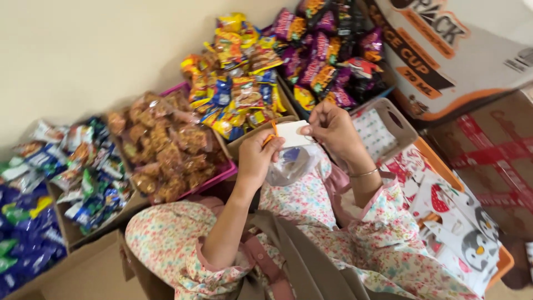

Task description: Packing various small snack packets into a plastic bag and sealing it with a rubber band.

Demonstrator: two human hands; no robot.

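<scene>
While a clear plastic bag (pixel 291 164) hangs mouth-up, its long axis roughly vertical, above the lap, a white card (pixel 292 133) lying level across its top is pinched by the left hand (pixel 256 158) and right hand (pixel 331 129), before boxes of snack packets (pixel 239 83).

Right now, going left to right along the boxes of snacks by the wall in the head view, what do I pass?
Blue packets → box of blue and white packets → pink tray of brown snacks → box of yellow packets → purple packets → large cardboard carton.
</scene>
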